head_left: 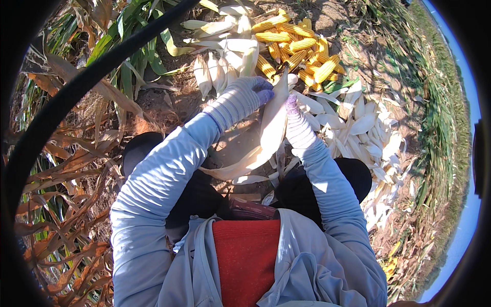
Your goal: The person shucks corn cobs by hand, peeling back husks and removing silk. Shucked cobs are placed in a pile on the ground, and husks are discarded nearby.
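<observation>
An ear of corn in pale husk (274, 115) is between my gloved hands, with long husk leaves trailing down toward my knees. My left hand (248, 97), in a striped glove with purple fingers, is closed at the left side of this husk. On the other side my right hand (297, 122) pinches it near the top, its fingers partly hidden. Just beyond my hands lies a pile of bare yellow corn cobs (299, 43). Several unhusked ears (217, 71) lie next to that pile, on the left.
A heap of stripped husks (365, 130) spreads on the right. Dry brown corn leaves (66, 204) crowd the left side, and green stalks (148, 61) stand farther up. A black curved strap or cable (84, 77) crosses the upper left. My dark-clad knees (353, 176) flank the work spot.
</observation>
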`<action>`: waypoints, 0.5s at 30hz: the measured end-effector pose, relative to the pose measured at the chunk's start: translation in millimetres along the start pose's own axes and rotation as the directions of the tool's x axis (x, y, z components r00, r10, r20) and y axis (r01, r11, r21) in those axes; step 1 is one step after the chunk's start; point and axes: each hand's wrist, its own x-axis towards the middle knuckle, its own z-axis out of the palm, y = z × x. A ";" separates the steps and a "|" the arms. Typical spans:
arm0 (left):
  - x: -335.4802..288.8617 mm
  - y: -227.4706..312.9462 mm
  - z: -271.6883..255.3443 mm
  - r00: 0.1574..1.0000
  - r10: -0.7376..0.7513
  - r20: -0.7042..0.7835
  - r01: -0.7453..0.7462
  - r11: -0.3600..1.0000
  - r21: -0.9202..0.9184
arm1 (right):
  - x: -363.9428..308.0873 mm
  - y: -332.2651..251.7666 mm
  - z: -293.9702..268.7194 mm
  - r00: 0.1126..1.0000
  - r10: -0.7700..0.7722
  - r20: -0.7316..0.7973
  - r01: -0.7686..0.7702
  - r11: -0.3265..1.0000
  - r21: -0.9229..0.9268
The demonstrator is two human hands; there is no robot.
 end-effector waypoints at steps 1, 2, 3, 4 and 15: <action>-0.2 -0.1 0.0 1.000 -0.002 -0.009 0.003 1.000 0.015 | -0.6 0.2 1.1 1.000 -0.018 0.001 0.018 0.999 0.027; -0.1 -0.2 -0.1 1.000 -0.004 -0.018 0.005 1.000 0.029 | -0.6 0.1 2.7 1.000 -0.029 -0.005 0.029 0.999 0.026; 0.0 -0.3 0.0 1.000 -0.016 -0.018 0.017 0.999 0.028 | -1.6 -0.5 4.6 0.999 -0.040 -0.010 0.041 0.999 0.024; 0.5 -0.5 0.1 0.999 -0.028 -0.018 0.029 0.999 0.028 | -2.2 -1.4 7.0 0.999 -0.035 -0.025 0.036 0.999 0.021; -7.5 17.0 7.0 0.996 -0.081 0.039 0.087 0.980 -0.180 | 4.0 -7.7 1.1 0.996 0.067 0.060 -0.077 0.979 0.191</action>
